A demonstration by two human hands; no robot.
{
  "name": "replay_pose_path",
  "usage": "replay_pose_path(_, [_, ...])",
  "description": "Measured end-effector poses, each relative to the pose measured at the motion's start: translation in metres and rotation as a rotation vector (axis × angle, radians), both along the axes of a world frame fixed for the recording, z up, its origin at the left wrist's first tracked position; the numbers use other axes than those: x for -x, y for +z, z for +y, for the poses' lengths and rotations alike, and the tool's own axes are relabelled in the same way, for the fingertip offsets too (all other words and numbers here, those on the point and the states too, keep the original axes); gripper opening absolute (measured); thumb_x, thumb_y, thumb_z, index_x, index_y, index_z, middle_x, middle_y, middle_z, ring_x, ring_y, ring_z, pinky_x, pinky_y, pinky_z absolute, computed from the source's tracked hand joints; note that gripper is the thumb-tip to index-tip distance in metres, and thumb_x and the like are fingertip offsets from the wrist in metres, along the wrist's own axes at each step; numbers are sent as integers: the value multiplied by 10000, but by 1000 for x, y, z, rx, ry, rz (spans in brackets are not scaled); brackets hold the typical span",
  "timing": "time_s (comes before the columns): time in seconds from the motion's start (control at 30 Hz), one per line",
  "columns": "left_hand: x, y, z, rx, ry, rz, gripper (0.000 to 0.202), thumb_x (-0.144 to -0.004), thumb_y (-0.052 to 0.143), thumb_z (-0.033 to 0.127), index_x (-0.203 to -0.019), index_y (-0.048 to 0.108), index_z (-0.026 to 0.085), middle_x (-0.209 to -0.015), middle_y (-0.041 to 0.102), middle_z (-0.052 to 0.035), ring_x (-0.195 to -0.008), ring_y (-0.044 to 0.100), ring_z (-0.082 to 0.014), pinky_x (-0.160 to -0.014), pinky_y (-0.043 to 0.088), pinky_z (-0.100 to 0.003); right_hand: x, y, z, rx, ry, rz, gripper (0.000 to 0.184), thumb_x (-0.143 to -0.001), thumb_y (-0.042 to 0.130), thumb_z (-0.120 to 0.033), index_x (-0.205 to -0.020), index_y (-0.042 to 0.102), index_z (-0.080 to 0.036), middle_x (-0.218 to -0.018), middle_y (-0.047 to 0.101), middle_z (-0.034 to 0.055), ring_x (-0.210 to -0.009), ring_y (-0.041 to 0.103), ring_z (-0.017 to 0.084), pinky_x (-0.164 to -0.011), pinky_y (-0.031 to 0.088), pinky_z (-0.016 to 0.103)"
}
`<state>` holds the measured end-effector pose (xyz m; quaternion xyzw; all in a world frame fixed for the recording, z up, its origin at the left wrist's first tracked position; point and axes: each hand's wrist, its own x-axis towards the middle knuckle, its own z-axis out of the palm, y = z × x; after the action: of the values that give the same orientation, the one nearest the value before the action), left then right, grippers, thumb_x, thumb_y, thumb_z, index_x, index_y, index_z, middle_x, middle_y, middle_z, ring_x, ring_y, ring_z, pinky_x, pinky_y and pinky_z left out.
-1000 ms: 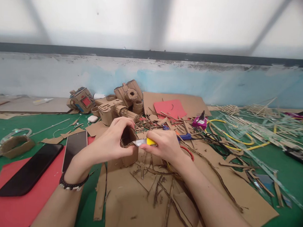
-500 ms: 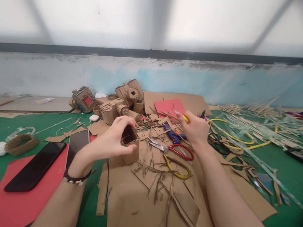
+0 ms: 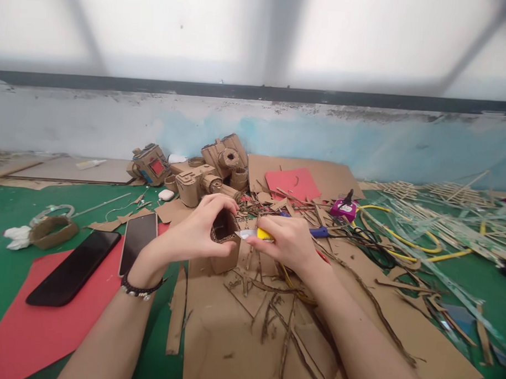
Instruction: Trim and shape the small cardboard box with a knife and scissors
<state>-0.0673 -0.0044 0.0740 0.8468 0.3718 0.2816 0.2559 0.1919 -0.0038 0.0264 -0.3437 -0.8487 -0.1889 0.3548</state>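
Note:
My left hand [image 3: 199, 229] is wrapped round a small open-topped cardboard box [image 3: 226, 255], thumb on its near side and fingers over the far side. The box stands on a large cardboard sheet [image 3: 218, 343]. In my right hand [image 3: 290, 240] is a yellow utility knife [image 3: 264, 234], its blade pointing left at the box's right rim. Whether the blade touches the rim I cannot tell. Scissors lie under my right hand, mostly hidden. A blue glue gun [image 3: 320, 231] shows partly behind that hand.
Cardboard camera models [image 3: 193, 182] are heaped at the back, beside a red card [image 3: 292, 183]. Two phones, one a black phone [image 3: 73, 269], lie at left. At right are a purple power socket [image 3: 343, 208], a yellow cable [image 3: 425, 242] and thin sticks. Cardboard scraps litter the middle.
My right hand has brought the knife left and down, from above the scraps to the box's rim. My left hand keeps its hold on the box. The view has shifted slightly left.

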Motion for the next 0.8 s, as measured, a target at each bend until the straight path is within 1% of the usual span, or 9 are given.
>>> replay_pose_path(0.23, [-1, 6, -2, -6, -3, 23, 391, -780, 710, 299, -1135, 549, 271, -1389, 617, -115, -1395, 552, -327, -1167, 523, -504, -6, 4, -3, 61, -6, -32, 637, -1116, 460, -696, -757, 656, -209, -650, 672, 11, -583, 550, 121, -589, 268, 300])
replay_pose_path(0.43, [1, 5, -1, -10, 3, 29, 392, -780, 724, 295, -1131, 552, 269, -1397, 623, -121, -1398, 555, -332, -1160, 528, -498, 2, 1, -2, 81, -38, -25, 683, -1100, 431, -747, -744, 655, -210, -637, 663, 12, -574, 534, 122, -580, 243, 300])
replay_pose_path(0.5, [3, 6, -2, -8, -14, 32, 396, -777, 734, 296, -1130, 557, 270, -1407, 620, -119, -1413, 550, -335, -1178, 517, -502, -6, 2, 6, 121, -169, -2, 756, -1060, 383, -833, -722, 658, -215, -622, 646, 26, -566, 511, 138, -584, 221, 308])
replay_pose_path(0.53, [3, 7, -2, -2, -29, 38, 403, -774, 739, 294, -1133, 558, 271, -1415, 617, -116, -1421, 548, -335, -1187, 511, -504, -15, 4, 11, 145, -284, 32, 801, -1030, 345, -884, -708, 658, -221, -606, 625, 33, -559, 487, 149, -588, 205, 312])
replay_pose_path(0.6, [3, 8, -4, 13, -47, 52, 427, -770, 744, 283, -1154, 557, 273, -1440, 606, -113, -1441, 540, -335, -1210, 497, -509, -39, 9, 21, 172, -609, 193, 871, -993, 257, -943, -649, 625, -233, -509, 507, 20, -502, 371, 158, -583, 172, 316])
replay_pose_path(0.67, [3, 8, -5, 31, -56, 64, 446, -771, 747, 276, -1174, 557, 275, -1453, 603, -114, -1454, 539, -337, -1224, 488, -520, -59, 13, 25, 141, -783, 352, 861, -992, 239, -942, -681, 628, -240, -511, 478, 8, -505, 338, 162, -583, 179, 309])
replay_pose_path(0.7, [2, 8, -5, 38, -57, 65, 452, -775, 749, 277, -1185, 560, 275, -1468, 602, -118, -1464, 537, -341, -1229, 485, -528, -65, 14, 25, 121, -780, 400, 849, -996, 242, -936, -693, 624, -241, -520, 482, 7, -512, 351, 164, -583, 190, 304])
replay_pose_path(0.73, [2, 8, -6, 42, -56, 66, 460, -779, 755, 281, -1199, 567, 276, -1514, 585, -126, -1490, 521, -350, -1241, 473, -543, -66, 14, 24, 126, -720, 419, 858, -990, 226, -945, -671, 599, -242, -517, 483, 6, -509, 369, 162, -575, 206, 298])
replay_pose_path(0.8, [1, 7, -5, 48, -38, 75, 474, -795, 782, 303, -1229, 593, 279, -1686, 465, -141, -1587, 429, -384, -1270, 437, -584, -58, 13, 17, 164, -508, 374, 871, -978, 215, -961, -656, 582, -240, -525, 509, 7, -510, 417, 157, -567, 246, 289])
